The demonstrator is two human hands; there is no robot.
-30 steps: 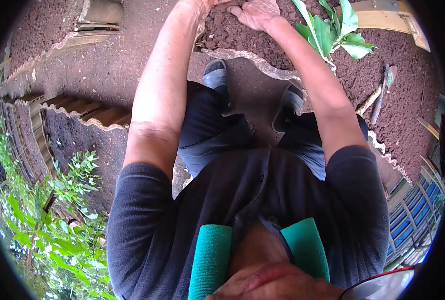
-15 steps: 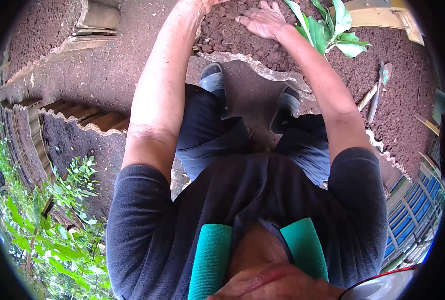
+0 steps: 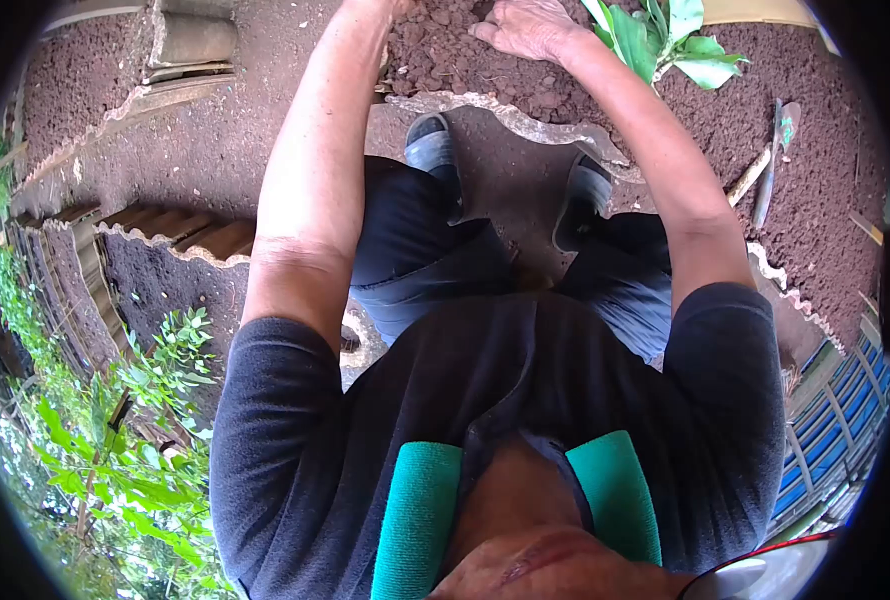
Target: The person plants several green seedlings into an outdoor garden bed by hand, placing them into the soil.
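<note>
My right hand [image 3: 525,28] rests palm down on loose clumpy brown soil [image 3: 445,62], thumb pointing left and fingers partly cut by the top edge. It looks open, and I see nothing held in it. At the upper left, only the base of my left hand [image 3: 397,7] shows, beside the same soil; its fingers lie out of view. Right of my right hand, a broad-leaved green plant [image 3: 655,42] stands in the bed. A wavy-edged sheet [image 3: 525,125] borders the soil in front of my feet.
A long, narrow grey tool [image 3: 768,180] and a short wooden stick [image 3: 750,178] lie on the soil at right. Corrugated sheets [image 3: 180,235] edge another bed at left. Leafy growth [image 3: 165,370] rises at lower left. Blue slatted fencing [image 3: 825,440] stands at lower right.
Both hands now sit nearer the top edge, and less of them shows. My right hand's fingers are less spread than before. The whole view has shifted slightly.
</note>
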